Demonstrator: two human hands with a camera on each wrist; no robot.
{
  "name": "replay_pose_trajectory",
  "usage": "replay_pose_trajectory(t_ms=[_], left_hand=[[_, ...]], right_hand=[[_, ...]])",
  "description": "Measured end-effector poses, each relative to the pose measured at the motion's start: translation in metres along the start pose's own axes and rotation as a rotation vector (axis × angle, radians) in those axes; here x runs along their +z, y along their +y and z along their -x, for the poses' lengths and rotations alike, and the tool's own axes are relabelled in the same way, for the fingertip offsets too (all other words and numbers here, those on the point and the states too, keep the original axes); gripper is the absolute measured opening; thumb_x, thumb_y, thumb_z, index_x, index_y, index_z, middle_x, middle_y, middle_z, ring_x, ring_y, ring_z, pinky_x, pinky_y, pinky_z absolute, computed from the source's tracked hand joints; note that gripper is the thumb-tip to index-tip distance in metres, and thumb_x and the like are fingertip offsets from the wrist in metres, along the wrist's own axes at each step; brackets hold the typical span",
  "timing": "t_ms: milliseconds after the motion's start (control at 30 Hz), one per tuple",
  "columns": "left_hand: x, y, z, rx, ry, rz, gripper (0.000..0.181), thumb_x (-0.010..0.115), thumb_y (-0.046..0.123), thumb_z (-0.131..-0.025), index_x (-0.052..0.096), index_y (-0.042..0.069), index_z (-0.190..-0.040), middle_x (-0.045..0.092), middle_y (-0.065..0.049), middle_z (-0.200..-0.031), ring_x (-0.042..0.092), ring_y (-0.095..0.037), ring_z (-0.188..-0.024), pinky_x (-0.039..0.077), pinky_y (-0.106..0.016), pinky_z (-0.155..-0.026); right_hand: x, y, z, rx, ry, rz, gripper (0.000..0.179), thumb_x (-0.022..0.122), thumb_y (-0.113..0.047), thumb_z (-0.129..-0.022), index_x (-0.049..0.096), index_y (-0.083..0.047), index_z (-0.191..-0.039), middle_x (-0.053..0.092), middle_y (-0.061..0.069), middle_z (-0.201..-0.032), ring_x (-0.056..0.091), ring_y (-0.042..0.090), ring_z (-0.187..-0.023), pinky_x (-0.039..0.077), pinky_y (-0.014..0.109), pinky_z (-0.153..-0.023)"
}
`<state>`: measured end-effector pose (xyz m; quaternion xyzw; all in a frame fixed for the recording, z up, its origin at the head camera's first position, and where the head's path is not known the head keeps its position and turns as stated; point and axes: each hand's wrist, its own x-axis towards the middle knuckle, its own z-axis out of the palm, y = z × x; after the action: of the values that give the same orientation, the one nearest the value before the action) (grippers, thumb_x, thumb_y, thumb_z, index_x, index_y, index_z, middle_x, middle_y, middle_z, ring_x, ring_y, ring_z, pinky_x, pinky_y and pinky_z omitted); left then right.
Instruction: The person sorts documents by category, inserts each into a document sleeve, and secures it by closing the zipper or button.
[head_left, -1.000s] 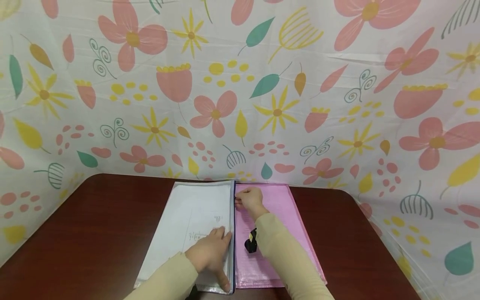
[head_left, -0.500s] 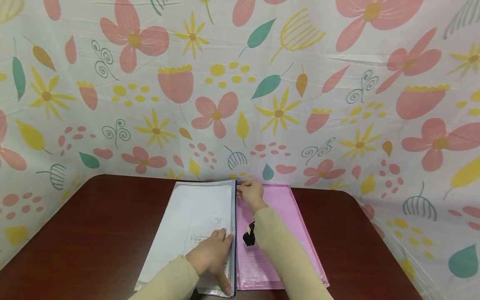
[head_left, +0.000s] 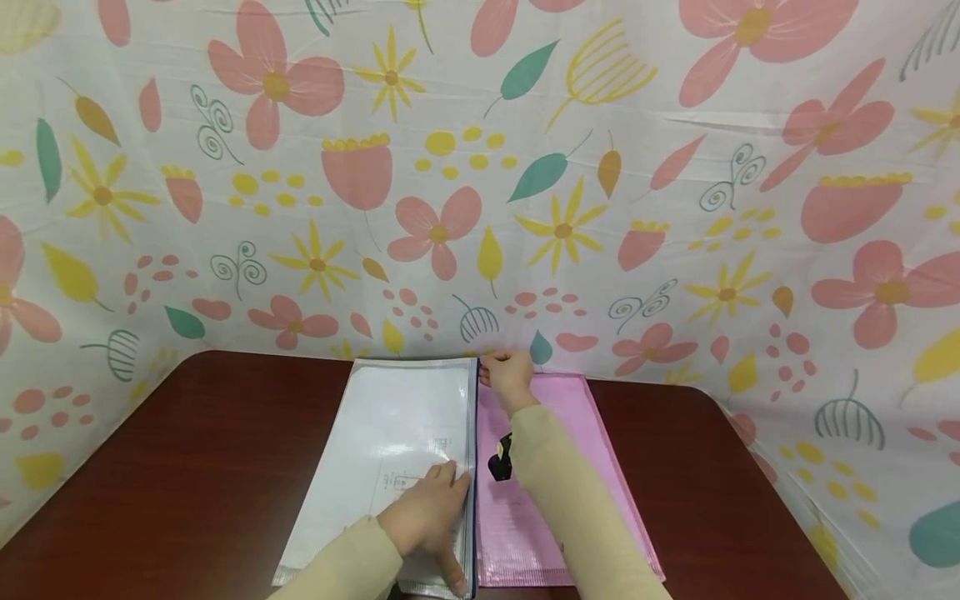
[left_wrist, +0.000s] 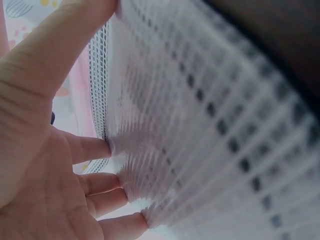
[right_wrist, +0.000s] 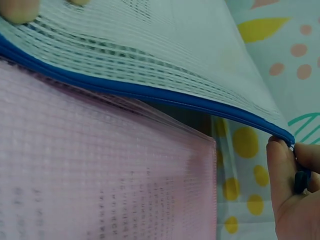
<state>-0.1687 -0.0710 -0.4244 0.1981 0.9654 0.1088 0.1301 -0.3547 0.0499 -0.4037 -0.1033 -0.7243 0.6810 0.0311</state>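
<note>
A clear white mesh zipper pouch with drawn-on paper inside lies on the table, its blue zipper along the right side. My left hand rests on the near part of the pouch. In the left wrist view, the fingertips touch the mesh with the fingers extended. At the zipper's far end, my right hand pinches the zipper pull between thumb and fingers. The pouch's far corner looks lifted in the right wrist view. The zipper runs closed along the stretch seen there.
Beside the white pouch on the right lies a pink mesh pouch with printed paper inside, partly under my right forearm. Both are on a dark brown table. A floral curtain hangs right behind the table's far edge.
My right hand has slid away from me along the zipper to the pouch's far corner. The left hand has stayed in place on the pouch.
</note>
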Motion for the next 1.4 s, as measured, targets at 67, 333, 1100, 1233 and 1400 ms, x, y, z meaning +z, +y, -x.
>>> replay_pose_trajectory(t_ms=[67,333,1100,1233,1400], left_hand=[[0.001,0.001,-0.001,0.005,0.003,-0.006,0.140,0.084,0.062,-0.029,0.034,0.002,-0.144,0.031,-0.024,-0.149,0.031,-0.036,-0.137,0.033,-0.045,-0.111],[0.001,0.003,-0.004,0.033,-0.001,-0.047,0.139,0.083,0.065,-0.029,0.036,0.002,-0.143,0.034,-0.024,-0.147,0.035,-0.037,-0.134,0.036,-0.046,-0.109],[-0.008,-0.020,-0.001,0.026,-0.035,0.000,0.138,0.084,0.065,-0.034,0.033,-0.003,-0.143,0.028,-0.029,-0.148,0.030,-0.042,-0.137,0.037,-0.050,-0.107],[-0.016,-0.028,0.002,0.019,-0.047,0.020,0.135,0.086,0.063,-0.038,0.035,-0.004,-0.142,0.030,-0.029,-0.147,0.032,-0.043,-0.135,0.039,-0.052,-0.105],[-0.025,-0.039,0.001,-0.002,-0.010,0.087,0.119,0.083,0.063,-0.048,0.042,-0.004,-0.138,0.038,-0.027,-0.142,0.041,-0.042,-0.127,0.045,-0.057,-0.095]], right_hand=[[-0.002,-0.001,0.000,0.004,0.012,-0.001,0.006,0.064,0.003,-0.085,0.062,0.008,-0.086,0.067,0.018,-0.077,0.066,0.019,-0.061,0.059,0.031,-0.061],[-0.017,0.017,0.003,0.024,-0.115,0.160,0.015,0.065,0.003,-0.084,0.064,0.009,-0.097,0.069,0.025,-0.087,0.069,0.025,-0.065,0.059,0.037,-0.066],[-0.094,0.017,0.025,-0.055,-0.287,0.498,0.029,0.059,-0.020,-0.092,0.066,0.003,-0.108,0.070,0.019,-0.093,0.070,0.024,-0.078,0.059,0.037,-0.067],[-0.115,0.011,0.025,-0.064,-0.279,0.531,0.030,0.058,-0.020,-0.093,0.065,0.004,-0.109,0.069,0.021,-0.097,0.070,0.026,-0.081,0.058,0.038,-0.068],[-0.137,0.005,0.024,-0.146,-0.268,0.652,0.032,0.060,-0.026,-0.092,0.066,0.001,-0.108,0.069,0.019,-0.098,0.070,0.025,-0.082,0.058,0.035,-0.066]])
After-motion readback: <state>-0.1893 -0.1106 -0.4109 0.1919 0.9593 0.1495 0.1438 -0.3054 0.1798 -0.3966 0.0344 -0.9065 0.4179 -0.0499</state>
